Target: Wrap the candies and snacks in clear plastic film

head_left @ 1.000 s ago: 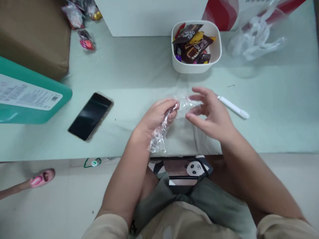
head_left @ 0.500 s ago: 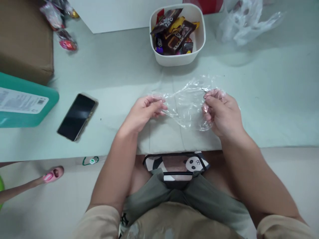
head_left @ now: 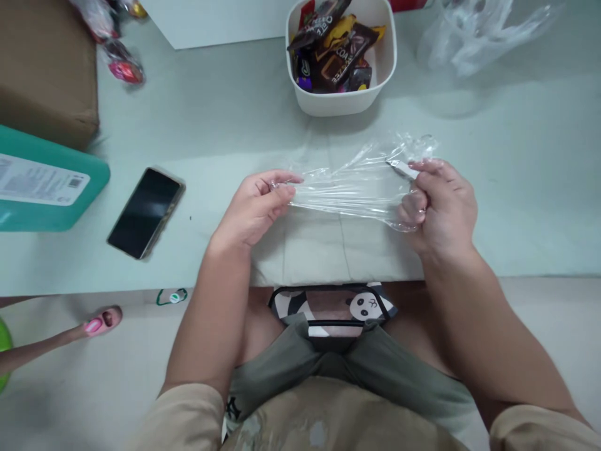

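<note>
A clear plastic bag [head_left: 345, 191] is stretched taut between my two hands above the table. My left hand [head_left: 253, 207] pinches one end of it between thumb and fingers. At the other end, my right hand [head_left: 444, 203] is closed on the crumpled plastic. From its fingers a slim, pointed, pale object with a dark tip [head_left: 399, 167] sticks out towards the left; I cannot tell its kind. Beyond the bag stands a white tub [head_left: 340, 105] with several wrapped sweets [head_left: 347, 56] inside.
On the left lie a phone [head_left: 146, 213], a teal container [head_left: 56, 210] and a cardboard box [head_left: 51, 69], with wrapped candies [head_left: 126, 70] behind. A crumpled plastic bag [head_left: 488, 37] is at the back right. Below the table edge, another person's foot [head_left: 104, 321] shows.
My hands have moved further apart and the plastic between them is pulled tighter. The pointed object in my right hand shows more clearly. The view has shifted slightly.
</note>
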`<state>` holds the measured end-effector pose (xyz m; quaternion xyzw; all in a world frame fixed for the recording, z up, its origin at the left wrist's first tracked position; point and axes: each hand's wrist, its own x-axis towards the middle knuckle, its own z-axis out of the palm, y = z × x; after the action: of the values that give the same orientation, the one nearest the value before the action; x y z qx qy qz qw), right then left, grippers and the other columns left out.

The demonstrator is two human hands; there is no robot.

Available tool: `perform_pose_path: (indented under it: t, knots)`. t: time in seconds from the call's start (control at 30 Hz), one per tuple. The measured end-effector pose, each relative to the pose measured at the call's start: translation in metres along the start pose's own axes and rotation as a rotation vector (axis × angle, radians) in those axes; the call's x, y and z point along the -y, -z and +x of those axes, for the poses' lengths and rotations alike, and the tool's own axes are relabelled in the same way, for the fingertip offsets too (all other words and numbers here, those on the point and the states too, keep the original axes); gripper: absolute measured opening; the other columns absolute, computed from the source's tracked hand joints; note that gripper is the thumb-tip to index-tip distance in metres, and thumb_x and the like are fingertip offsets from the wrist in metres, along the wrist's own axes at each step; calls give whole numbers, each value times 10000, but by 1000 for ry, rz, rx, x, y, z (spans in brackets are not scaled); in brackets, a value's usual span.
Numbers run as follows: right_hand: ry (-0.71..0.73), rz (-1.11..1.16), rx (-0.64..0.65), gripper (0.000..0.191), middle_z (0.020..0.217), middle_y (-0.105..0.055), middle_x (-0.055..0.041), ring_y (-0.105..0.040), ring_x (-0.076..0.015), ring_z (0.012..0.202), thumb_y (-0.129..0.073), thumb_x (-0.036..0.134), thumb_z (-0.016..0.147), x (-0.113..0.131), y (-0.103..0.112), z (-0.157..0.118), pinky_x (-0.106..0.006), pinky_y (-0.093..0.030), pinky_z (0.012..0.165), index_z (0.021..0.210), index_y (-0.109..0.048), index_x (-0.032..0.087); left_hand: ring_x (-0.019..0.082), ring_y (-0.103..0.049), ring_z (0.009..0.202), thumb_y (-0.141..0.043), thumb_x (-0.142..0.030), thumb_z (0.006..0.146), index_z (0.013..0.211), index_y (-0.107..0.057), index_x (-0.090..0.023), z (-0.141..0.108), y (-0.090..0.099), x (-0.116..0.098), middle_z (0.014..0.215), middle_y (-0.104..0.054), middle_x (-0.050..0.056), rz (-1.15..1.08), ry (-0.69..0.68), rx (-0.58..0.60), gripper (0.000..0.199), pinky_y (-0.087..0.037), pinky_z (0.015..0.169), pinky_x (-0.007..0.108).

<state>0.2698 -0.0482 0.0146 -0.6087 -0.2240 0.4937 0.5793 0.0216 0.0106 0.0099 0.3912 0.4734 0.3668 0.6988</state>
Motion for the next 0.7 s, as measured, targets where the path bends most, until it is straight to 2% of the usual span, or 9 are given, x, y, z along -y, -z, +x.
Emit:
perform_pose_path:
  t: [0.13,0.23,0.3,0.33,0.4,0.5,0.57,0.63,0.7]
  knots:
    - [29,15,-29,158,456,-327,102,-252,-75,341,-698,290,771,-3,-6,-3,-244,-179,370,866,-574,262,38,-450,511,-706,-87,697,704,-736,-162,-3,-1,-1,615,-514,-30,-140,-86,-78,81,-409,479,142]
    - [62,-32,36,173,463,-324,101,-267,-78,335,-704,324,779,-6,-11,-6,-246,-178,364,845,-554,269,104,-655,693,-747,-115,656,767,-711,-165,-7,-3,-2,786,-651,1,-174,34,52,127,-551,603,200]
    - [76,-47,88,197,454,-316,104,-263,-79,323,-713,358,788,-8,-14,-7,-247,-181,356,836,-540,277,151,-718,767,-806,-179,664,801,-706,-164,-9,-4,-2,841,-707,25,-126,119,108,171,-582,634,232]
    - [72,-39,96,202,448,-313,105,-256,-81,318,-718,363,783,-8,-15,-7,-249,-181,350,831,-540,280,150,-723,740,-820,-211,688,785,-700,-158,-9,-4,-1,820,-719,34,-89,140,103,162,-572,611,221]
    - [57,-14,69,191,441,-320,102,-243,-83,315,-725,350,756,-10,-16,-7,-253,-175,337,818,-559,280,112,-690,621,-801,-244,763,725,-682,-150,-7,-4,0,739,-721,38,-28,117,10,156,-521,534,179]
    - [60,-25,8,162,451,-342,92,-252,-87,339,-723,340,747,-11,-13,-5,-255,-163,351,830,-604,270,59,-568,438,-765,-280,856,710,-685,-164,-1,0,2,580,-657,0,29,-3,-189,203,-404,405,141]
    - [86,-70,12,170,466,-332,89,-264,-90,357,-714,378,782,-11,-10,-3,-258,-165,379,861,-607,273,38,-465,343,-788,-326,860,736,-709,-171,1,5,1,503,-601,-25,63,-87,-262,214,-294,327,147]
    - [99,-111,61,200,484,-301,90,-265,-94,366,-696,432,821,-11,-6,-1,-263,-171,399,892,-580,285,37,-429,304,-832,-356,823,739,-730,-167,0,12,-1,465,-572,-31,79,-131,-251,230,-251,298,161]
    - [72,-119,122,227,505,-290,93,-246,-90,370,-687,455,830,-10,-3,1,-259,-171,405,907,-542,297,56,-470,312,-884,-342,759,749,-753,-169,-2,18,-4,458,-581,-26,66,-130,-163,217,-298,302,161]
